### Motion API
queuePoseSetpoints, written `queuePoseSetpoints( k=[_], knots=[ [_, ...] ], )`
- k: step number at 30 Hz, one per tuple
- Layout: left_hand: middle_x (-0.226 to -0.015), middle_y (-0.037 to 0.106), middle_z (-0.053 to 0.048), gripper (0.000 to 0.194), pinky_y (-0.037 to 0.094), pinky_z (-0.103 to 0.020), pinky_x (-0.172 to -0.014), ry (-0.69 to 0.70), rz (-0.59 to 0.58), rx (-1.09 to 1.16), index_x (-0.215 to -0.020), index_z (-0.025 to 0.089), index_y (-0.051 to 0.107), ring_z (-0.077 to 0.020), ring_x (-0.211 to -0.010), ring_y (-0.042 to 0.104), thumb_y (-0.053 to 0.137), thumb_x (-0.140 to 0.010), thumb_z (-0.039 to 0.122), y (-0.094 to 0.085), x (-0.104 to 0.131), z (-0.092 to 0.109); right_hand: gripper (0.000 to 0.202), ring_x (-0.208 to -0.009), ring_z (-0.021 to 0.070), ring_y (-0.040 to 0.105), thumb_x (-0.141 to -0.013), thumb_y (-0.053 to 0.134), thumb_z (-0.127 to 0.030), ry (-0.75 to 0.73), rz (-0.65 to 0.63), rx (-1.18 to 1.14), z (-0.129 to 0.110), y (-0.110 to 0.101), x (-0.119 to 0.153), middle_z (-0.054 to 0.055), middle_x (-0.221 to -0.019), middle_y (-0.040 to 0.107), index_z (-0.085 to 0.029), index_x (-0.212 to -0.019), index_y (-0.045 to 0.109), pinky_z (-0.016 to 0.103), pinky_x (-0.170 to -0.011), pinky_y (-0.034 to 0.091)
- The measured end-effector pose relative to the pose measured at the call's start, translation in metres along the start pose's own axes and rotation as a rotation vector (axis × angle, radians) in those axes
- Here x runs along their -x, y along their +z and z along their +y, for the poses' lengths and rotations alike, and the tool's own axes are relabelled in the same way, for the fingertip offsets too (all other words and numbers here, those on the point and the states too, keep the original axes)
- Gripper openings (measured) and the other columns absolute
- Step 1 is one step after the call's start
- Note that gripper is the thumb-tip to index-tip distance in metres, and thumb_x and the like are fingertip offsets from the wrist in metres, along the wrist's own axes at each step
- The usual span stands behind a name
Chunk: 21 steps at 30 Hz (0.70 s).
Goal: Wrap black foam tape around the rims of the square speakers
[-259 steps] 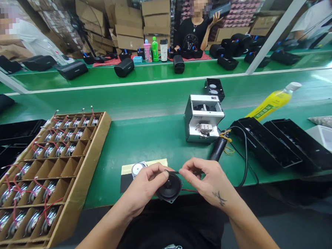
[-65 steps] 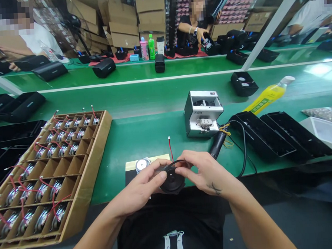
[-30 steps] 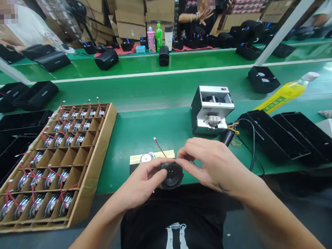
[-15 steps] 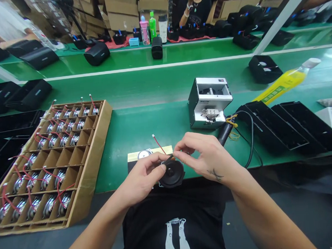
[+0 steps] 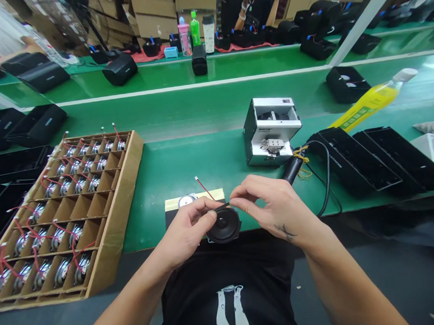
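Note:
A small round black loudspeaker driver (image 5: 223,225) is at the bench's front edge, cone facing up. My left hand (image 5: 189,227) grips its upper left rim between thumb and fingers. Along the far rim runs a thin black strip (image 5: 222,207). My right hand (image 5: 264,199) pinches the right end of this strip; the left end lies by my left fingertips. Just behind my left hand, another driver (image 5: 187,200) shows its silver back on a pad with a pale yellow edge (image 5: 172,204). A red wire (image 5: 205,188) with a white plug stands up behind the strip.
On the left, a divided cardboard box (image 5: 113,221) holds several drivers with red wires. A silver and black dispenser (image 5: 271,130) stands ahead, with a black-handled tool (image 5: 293,168) beside it. Black speaker housings (image 5: 351,160) and a yellow bottle (image 5: 370,103) are on the right.
The strip is stretched straighter along the driver's far rim, its right end still pinched in my right hand. The view has shifted slightly; my left hand stays on the driver.

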<state>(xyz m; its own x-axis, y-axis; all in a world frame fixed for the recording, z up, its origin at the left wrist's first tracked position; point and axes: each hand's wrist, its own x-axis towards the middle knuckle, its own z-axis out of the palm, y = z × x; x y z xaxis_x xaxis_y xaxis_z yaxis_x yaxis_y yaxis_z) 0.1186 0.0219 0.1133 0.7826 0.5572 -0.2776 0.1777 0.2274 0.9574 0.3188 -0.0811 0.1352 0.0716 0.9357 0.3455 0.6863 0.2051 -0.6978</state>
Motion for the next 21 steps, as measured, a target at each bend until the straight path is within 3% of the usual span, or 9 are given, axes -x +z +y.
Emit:
queuePoseSetpoints(
  k=[21],
  knots=[
    [-0.079,0.063,0.003,0.016,0.049,-0.02,-0.073,0.04,0.034,0.122,-0.091,0.021,0.071,-0.0069,-0.066,0.053,0.072,-0.089,0.037,0.009,-0.003,0.0,0.006,-0.075,0.007,0.057,-0.098,0.069,-0.017,0.033,0.049,-0.055,-0.002,0.0,0.012,-0.003,-0.085,0.063,-0.016,-0.092,0.068,0.019,-0.071,0.044]
  ],
)
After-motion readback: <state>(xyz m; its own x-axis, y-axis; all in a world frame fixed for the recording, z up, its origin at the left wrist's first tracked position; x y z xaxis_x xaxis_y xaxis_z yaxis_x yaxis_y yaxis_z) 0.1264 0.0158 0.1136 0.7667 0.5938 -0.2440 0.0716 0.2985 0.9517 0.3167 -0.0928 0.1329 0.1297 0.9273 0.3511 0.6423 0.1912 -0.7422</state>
